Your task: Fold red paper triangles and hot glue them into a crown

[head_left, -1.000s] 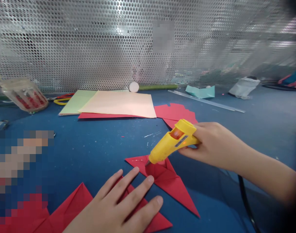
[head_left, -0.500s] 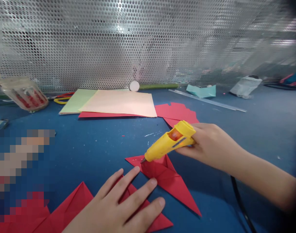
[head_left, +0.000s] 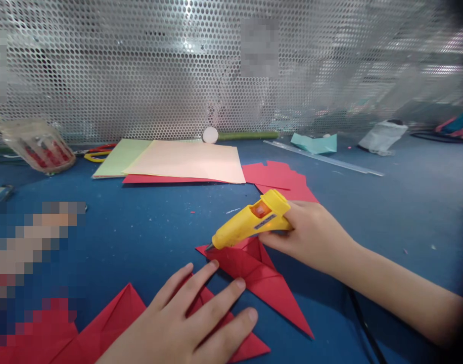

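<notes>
My right hand (head_left: 311, 232) grips a yellow hot glue gun (head_left: 250, 222), its nozzle pointing down and left. The nozzle tip is at the left corner of a folded red paper piece (head_left: 262, 278). My left hand (head_left: 204, 313) lies flat with fingers spread, over a second folded red paper piece (head_left: 250, 349) that it partly hides. Its fingertips reach the near edge of the first piece. More folded red paper (head_left: 106, 318) extends to the left of this hand.
At the back lie pale paper sheets (head_left: 189, 161), red paper (head_left: 280, 177), scissors (head_left: 98, 153), a glass jar (head_left: 40, 149), clear glue sticks (head_left: 326, 157) and a folded teal paper (head_left: 315, 143). A black cord (head_left: 364, 323) trails from the right hand. A perforated metal panel (head_left: 148, 71) stands behind.
My right hand has moved left with the glue gun, bringing the nozzle from further in to the paper's left corner. The left hand stays in place.
</notes>
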### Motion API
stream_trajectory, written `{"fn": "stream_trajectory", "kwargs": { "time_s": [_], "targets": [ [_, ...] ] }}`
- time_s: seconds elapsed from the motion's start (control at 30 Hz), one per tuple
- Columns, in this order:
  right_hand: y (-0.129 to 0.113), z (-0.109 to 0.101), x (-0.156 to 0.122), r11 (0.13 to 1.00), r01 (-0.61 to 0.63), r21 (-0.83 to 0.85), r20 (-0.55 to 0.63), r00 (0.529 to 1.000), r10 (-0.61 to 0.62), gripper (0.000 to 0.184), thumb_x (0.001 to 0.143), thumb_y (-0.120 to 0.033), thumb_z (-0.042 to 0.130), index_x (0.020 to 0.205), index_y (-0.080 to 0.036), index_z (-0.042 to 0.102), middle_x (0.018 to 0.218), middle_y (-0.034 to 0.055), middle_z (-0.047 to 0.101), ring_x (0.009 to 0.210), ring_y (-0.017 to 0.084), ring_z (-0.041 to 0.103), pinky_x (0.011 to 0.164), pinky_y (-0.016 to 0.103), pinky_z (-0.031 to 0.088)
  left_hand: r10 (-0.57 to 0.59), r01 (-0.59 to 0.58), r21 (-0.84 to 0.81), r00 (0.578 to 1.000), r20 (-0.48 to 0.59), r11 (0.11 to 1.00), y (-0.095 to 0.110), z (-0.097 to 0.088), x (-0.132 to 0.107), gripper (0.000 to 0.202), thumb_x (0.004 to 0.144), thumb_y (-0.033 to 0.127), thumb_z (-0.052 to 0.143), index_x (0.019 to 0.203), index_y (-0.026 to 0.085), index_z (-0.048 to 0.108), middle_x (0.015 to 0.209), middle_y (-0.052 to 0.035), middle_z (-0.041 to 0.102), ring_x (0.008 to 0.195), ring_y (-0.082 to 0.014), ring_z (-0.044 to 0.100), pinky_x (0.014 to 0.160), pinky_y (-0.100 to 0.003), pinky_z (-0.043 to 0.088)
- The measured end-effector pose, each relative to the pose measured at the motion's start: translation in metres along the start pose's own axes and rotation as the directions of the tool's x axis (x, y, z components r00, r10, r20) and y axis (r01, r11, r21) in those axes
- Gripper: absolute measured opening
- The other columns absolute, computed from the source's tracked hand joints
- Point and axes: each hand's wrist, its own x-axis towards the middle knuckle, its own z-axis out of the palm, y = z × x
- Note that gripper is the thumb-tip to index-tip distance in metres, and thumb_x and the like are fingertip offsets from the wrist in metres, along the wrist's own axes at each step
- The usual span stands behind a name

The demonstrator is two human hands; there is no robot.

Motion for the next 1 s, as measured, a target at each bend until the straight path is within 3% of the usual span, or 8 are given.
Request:
{"fn": "stream_trajectory", "kwargs": {
  "time_s": [0.17, 0.33, 0.53, 1.0],
  "targets": [
    [0.003, -0.001, -0.001, 1.0, -0.011, 0.008, 0.003, 1.0, 0.011, 0.003, 0.07, -0.022, 0.056, 0.068, -0.022, 0.058, 0.053, -0.0017, 0.063, 0.045, 0.017, 0.06, 0.046, 0.023, 0.038, -0.003, 0.003, 0.013, 1.0, 0.013, 1.0, -0.001, 0.001, 0.0, 0.043, 0.086, 0.033, 0.063, 0.128, 0.031, 0.059, 0.127, 0.0022, 0.061, 0.095, -0.0323, 0.072, 0.064, -0.044, 0.063],
    [0.003, -0.002, 0.0, 1.0, 0.023, 0.001, -0.031, 0.999, -0.023, 0.004, 0.07, -0.022, 0.055, 0.068, -0.021, 0.057, 0.054, -0.001, 0.063, 0.044, 0.015, 0.059, 0.045, 0.022, 0.036, -0.008, 0.008, 0.012, 1.0, -0.002, 1.0, -0.001, 0.0, -0.001, 0.045, 0.082, 0.035, 0.067, 0.127, 0.032, 0.061, 0.126, 0.0028, 0.061, 0.093, -0.0318, 0.072, 0.063, -0.043, 0.063],
    [0.008, -0.005, 0.001, 1.0, 0.011, -0.01, -0.033, 0.999, -0.012, 0.01, 0.068, -0.023, 0.051, 0.058, -0.023, 0.049, 0.042, -0.0046, 0.048, 0.034, 0.011, 0.041, 0.041, 0.022, 0.028, -0.004, 0.004, 0.001, 1.0, 0.005, 1.0, 0.0, 0.0, 0.0, 0.05, 0.08, 0.037, 0.071, 0.128, 0.031, 0.059, 0.127, 0.0023, 0.061, 0.095, -0.0333, 0.072, 0.063, -0.043, 0.063],
    [0.016, -0.013, 0.0, 0.996, 0.034, -0.08, -0.02, 0.999, -0.035, 0.009, 0.069, -0.024, 0.053, 0.06, -0.023, 0.05, 0.043, -0.0035, 0.046, 0.037, 0.013, 0.044, 0.042, 0.023, 0.028, 0.008, -0.007, -0.015, 0.999, 0.044, 1.0, -0.001, -0.001, 0.0, 0.047, 0.086, 0.029, 0.063, 0.132, 0.029, 0.057, 0.13, 0.0003, 0.06, 0.099, -0.0345, 0.07, 0.066, -0.045, 0.063]
  ]
}}
